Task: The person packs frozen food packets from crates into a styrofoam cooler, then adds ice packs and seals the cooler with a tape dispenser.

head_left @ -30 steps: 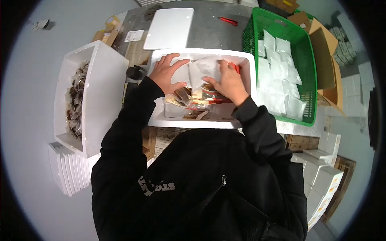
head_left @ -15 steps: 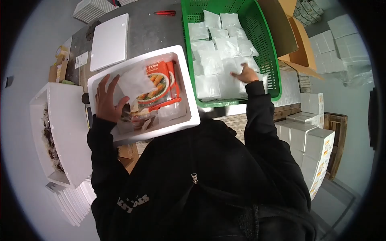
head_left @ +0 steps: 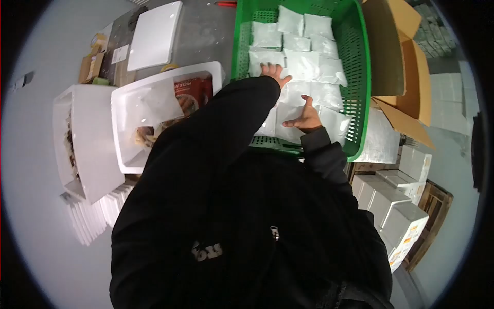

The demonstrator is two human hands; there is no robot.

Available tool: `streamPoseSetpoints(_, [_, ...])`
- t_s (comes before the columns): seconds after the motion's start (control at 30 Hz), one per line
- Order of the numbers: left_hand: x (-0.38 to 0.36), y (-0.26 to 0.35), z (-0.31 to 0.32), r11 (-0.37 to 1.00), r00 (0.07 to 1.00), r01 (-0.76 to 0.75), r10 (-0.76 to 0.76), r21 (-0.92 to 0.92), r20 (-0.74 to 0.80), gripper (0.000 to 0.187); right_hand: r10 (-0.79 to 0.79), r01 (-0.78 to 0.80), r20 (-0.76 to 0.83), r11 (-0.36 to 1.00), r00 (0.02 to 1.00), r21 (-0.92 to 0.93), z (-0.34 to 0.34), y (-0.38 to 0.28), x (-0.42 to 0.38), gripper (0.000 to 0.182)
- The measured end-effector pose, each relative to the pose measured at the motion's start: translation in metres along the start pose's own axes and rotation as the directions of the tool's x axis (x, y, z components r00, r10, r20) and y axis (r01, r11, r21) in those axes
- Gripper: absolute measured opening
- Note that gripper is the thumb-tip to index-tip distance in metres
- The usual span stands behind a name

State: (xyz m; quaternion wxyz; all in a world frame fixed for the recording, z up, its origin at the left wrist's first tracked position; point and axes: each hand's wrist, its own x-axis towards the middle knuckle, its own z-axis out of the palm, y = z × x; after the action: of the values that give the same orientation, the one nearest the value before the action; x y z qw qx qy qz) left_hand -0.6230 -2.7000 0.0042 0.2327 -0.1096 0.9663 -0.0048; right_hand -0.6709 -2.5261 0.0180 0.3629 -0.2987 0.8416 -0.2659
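Both hands are over the green crate (head_left: 362,77), which holds several white pillow-shaped pouches (head_left: 300,63). My left hand (head_left: 276,73) reaches across my front with fingers apart, resting on or just above a pouch in the left-middle rows. Nearer to me, my right hand (head_left: 309,118) has its thumb and fingers spread over a front pouch; firm contact cannot be made out. Left of the crate stands a white foam box (head_left: 118,136) with a red printed food packet (head_left: 193,92) and a white pouch (head_left: 160,103) inside. My left sleeve hides part of that box.
A white foam lid (head_left: 154,36) lies on the grey table (head_left: 206,31) beyond the box. To the right is an open cardboard box (head_left: 414,77), with stacked white cartons (head_left: 396,206) below. Another foam box (head_left: 92,139) stands at left, and a red tool (head_left: 225,4) lies at the far edge.
My left hand has left the foam box and crossed right into the green crate. My right hand stays in the crate, nearer its front. The view has shifted, and my left sleeve now covers the foam box's right part.
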Motion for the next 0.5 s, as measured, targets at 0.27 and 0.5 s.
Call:
streamPoseSetpoints(0.27, [-0.005,0.001,-0.02,0.999,0.999,0.024,-0.022,0.045,-0.029,0.115,-0.16,0.164,-0.067,0.985,0.985,0.05,0.0,0.026,0.01,0.09])
streamPoseSetpoints(0.5, [-0.119,-0.024,-0.115,0.957,0.777,-0.037,-0.154,-0.289,-0.61,0.106,-0.111,0.117,-0.07,0.99,0.991,0.08,0.007,0.055,0.037,0.09])
